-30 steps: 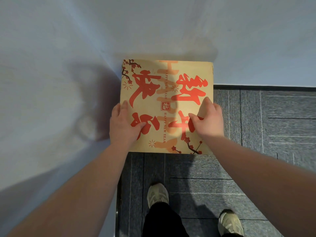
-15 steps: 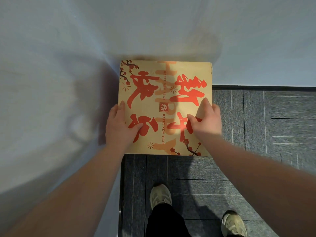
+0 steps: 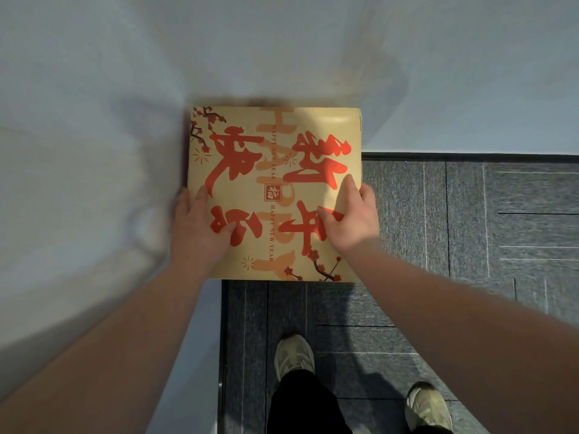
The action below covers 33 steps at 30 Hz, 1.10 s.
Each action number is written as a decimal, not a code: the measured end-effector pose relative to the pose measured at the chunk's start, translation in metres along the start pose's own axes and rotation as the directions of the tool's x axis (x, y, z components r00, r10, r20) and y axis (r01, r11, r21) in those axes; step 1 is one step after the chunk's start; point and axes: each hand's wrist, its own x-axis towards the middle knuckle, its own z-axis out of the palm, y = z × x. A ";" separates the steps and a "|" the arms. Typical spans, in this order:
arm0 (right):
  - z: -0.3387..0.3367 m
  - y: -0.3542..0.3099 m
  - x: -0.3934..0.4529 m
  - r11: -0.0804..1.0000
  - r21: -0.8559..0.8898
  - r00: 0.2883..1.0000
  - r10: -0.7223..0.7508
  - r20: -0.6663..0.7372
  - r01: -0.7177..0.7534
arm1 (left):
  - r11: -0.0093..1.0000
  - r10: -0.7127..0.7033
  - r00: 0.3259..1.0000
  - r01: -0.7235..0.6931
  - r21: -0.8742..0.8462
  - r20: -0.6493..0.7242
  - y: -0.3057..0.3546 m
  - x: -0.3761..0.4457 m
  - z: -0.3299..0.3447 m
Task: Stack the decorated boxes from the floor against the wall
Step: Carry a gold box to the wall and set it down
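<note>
The left hand and right hand clasp the near half of the decorated box, thumbs flat on its printed top and fingers wrapped over its side edges. The box lies straight ahead of both hands, roughly square, its far edge at the wall in the corner, raised above the carpet; both hands look equally near.

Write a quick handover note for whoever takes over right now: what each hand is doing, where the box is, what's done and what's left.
Left hand: grip on the left edge of the decorated box, thumb on top.
Right hand: grip on the right edge, thumb on top.
The box: lid up, in the corner, its far edge at the wall. What it rests on is hidden beneath it.
Done: this box is brought to the wall.
Left: release both hands. No other boxes show on the carpet here, so look around for more.
</note>
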 end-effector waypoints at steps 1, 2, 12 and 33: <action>0.000 -0.001 0.000 1.000 0.007 1.000 0.003 0.004 -0.003 | 1.000 0.000 1.000 0.000 0.012 0.000 0.000 0.000 0.000; 0.000 -0.001 0.000 1.000 0.010 1.000 0.007 0.007 -0.007 | 1.000 0.007 1.000 -0.007 0.024 0.001 0.000 0.000 0.001; 0.004 0.004 -0.001 1.000 -0.006 0.999 -0.026 0.029 0.026 | 0.999 0.000 1.000 -0.001 0.049 0.023 0.002 0.000 0.005; -0.112 -0.002 -0.066 0.923 -0.233 0.928 -0.235 0.288 0.306 | 0.993 -0.089 0.995 0.086 -0.084 -0.038 0.070 -0.144 -0.032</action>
